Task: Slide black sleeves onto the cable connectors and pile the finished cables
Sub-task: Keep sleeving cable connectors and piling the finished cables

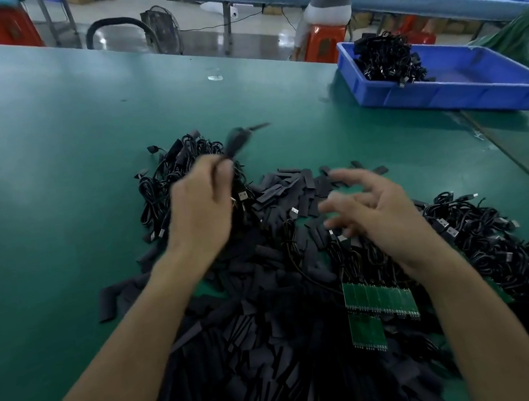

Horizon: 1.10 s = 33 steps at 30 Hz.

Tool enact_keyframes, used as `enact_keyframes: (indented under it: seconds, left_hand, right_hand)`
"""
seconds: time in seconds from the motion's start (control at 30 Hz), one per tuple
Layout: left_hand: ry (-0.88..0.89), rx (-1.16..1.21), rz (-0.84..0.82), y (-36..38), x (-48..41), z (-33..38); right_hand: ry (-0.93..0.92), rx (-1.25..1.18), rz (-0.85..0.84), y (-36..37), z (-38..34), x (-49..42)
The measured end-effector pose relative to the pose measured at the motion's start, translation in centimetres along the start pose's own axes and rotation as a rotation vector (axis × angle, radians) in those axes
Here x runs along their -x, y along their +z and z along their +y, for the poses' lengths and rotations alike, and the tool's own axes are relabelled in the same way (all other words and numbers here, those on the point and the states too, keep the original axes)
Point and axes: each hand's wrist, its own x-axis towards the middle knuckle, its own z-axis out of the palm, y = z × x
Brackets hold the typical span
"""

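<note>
**Sleeved cable held above the far-left pile**

A blurred black sleeved cable (pixel 239 138) is pinched in the curled fingers of the left hand (pixel 200 207), with its long axis pointing far and right. The tangled pile of finished black cables (pixel 175 169) lies just beneath and beyond those fingers on the green tabletop (pixel 43 166). The right hand (pixel 379 213) is spread and empty above the loose black sleeves (pixel 261 339).

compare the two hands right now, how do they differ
The left hand pinches a blurred black cable, raised over the cable pile; the right hand holds nothing. The left hand is curled; the right hand is spread above the loose black sleeves. Both are bare, over the green table.
</note>
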Motion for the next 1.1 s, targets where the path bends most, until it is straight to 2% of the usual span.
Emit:
enact_keyframes:
  seconds: [0.07,0.13,0.23,0.33,0.43,0.6,0.77,0.83,0.9,0.93,1.0,1.07,1.1]
  left_hand:
    - [-0.095,-0.039,0.151,-0.9,-2.0,-0.2]
    - [-0.249,-0.124,0.121,-1.4,-3.8,-1.2]
    - [-0.419,-0.196,-0.021,-1.2,-5.3,-2.5]
    - [-0.458,-0.223,-0.018,-0.8,-5.5,-2.6]
    - [-0.421,-0.279,0.039,-0.7,-4.8,-2.5]
    - [-0.379,-0.333,-0.014,-0.3,-3.5,-2.7]
    - [-0.334,-0.343,0.076,-0.1,-2.0,-2.5]
    - [-0.216,-0.342,0.179,0.4,-0.8,-1.9]
    - [0.034,-0.287,0.227,1.4,0.6,-0.7]
    - [0.164,-0.236,0.171,2.1,1.3,-0.1]
    - [0.299,-0.093,-0.113,3.6,2.6,1.1]
    - [0.200,0.058,-0.449,5.3,3.6,2.0]
    - [0.120,0.134,-0.551,6.2,4.0,2.2]
  right_hand:
    - [0.051,0.263,-0.291,-1.7,0.0,0.6]
    - [0.120,0.424,-0.528,-2.7,-0.2,1.1]
    - [0.200,0.618,-0.625,-2.6,0.0,1.5]
    - [0.194,0.681,-0.608,-1.9,0.3,1.7]
    - [0.143,0.680,-0.559,-1.7,0.4,2.0]
    - [0.127,0.634,-0.390,-1.7,0.3,2.1]
    - [-0.052,0.752,-0.174,-2.0,0.6,1.4]
    - [-0.121,0.695,-0.085,-2.1,1.1,1.2]
    - [-0.174,0.621,0.011,-2.0,1.7,0.8]
    - [-0.182,0.568,0.052,-1.9,2.0,0.6]
    - [-0.174,0.419,0.123,-1.8,2.6,0.3]
    - [-0.152,0.242,0.155,-1.8,3.0,0.1]
    - [-0.146,0.170,0.150,-1.8,3.2,0.2]
